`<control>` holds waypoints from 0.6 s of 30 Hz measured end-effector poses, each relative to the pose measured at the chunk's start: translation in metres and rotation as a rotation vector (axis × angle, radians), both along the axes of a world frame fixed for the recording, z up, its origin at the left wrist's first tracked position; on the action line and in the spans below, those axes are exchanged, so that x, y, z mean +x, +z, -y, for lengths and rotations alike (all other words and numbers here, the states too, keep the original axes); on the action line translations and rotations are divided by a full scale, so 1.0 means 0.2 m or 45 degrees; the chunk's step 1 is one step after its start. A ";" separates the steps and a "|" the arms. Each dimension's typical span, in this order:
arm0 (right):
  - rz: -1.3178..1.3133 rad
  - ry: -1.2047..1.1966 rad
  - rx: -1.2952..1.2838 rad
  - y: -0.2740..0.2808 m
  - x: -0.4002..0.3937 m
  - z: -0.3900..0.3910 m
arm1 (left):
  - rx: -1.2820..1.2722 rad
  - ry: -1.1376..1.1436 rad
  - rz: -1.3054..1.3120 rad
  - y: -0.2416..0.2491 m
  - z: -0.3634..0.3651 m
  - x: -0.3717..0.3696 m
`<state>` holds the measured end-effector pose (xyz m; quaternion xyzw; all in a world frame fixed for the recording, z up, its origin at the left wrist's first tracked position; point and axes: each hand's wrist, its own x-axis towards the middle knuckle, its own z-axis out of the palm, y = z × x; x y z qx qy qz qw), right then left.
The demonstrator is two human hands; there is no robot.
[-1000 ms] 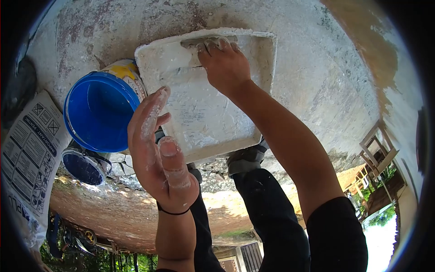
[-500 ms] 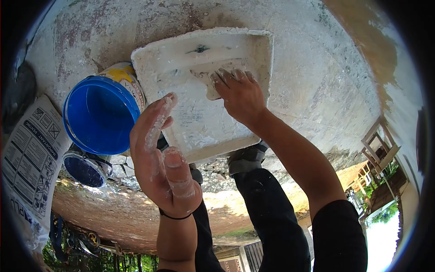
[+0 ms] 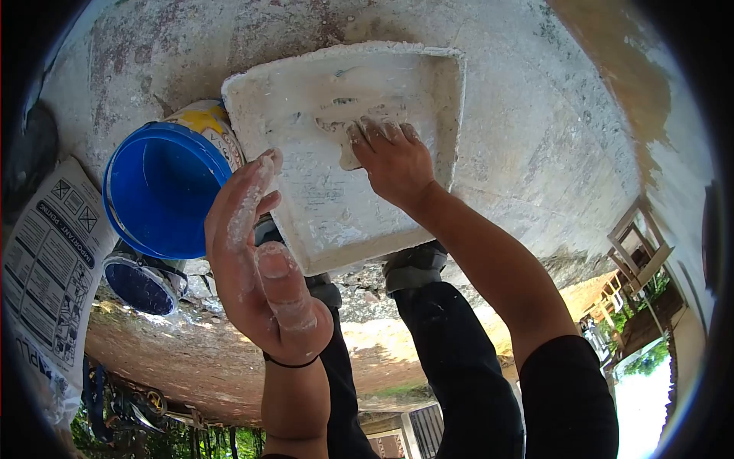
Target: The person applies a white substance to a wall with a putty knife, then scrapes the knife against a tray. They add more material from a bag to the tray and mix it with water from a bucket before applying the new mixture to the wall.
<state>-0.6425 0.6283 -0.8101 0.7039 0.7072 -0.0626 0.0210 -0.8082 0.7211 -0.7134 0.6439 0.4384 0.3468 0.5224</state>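
Observation:
My right hand [image 3: 394,157] is down in a shallow white tray [image 3: 329,249], fingers bent and pressed toward its floor. From under the fingers shows the edge of a pale, flat, paste-coated piece [image 3: 349,159]; its kind I cannot tell. Wet whitish paste [image 3: 336,122] is smeared around it. My left hand [image 3: 264,268] is raised at the tray's near left corner, empty, fingers stretched out and thumb apart. White residue coats its thumb and the edges of its fingers. Close to its left stands a blue-rimmed bucket [image 3: 164,191], its inside facing me.
A smaller dark-blue pail [image 3: 141,287] lies below the bucket. At the far left is a printed white sack [image 3: 53,252]. My shoes [image 3: 415,268] are at the tray's near edge, on rough concrete floor [image 3: 527,138]. A wooden frame [image 3: 642,237] stands at the right.
My right hand has shifted slightly left within the tray, with the pale piece under it. The left hand has moved a little left, still spread.

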 end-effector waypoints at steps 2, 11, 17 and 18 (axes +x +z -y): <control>-0.014 0.052 -0.046 -0.01 -0.01 0.01 | 0.000 0.005 0.005 0.00 0.00 0.00; 0.016 0.041 -0.030 0.02 -0.03 -0.08 | -0.088 0.159 0.095 -0.01 -0.01 -0.02; -0.070 -0.014 0.136 -0.05 -0.05 -0.33 | -0.040 0.189 0.075 -0.02 -0.01 -0.01; -0.074 -0.015 0.137 -0.07 -0.06 -0.36 | -0.033 0.191 0.074 -0.02 -0.02 -0.02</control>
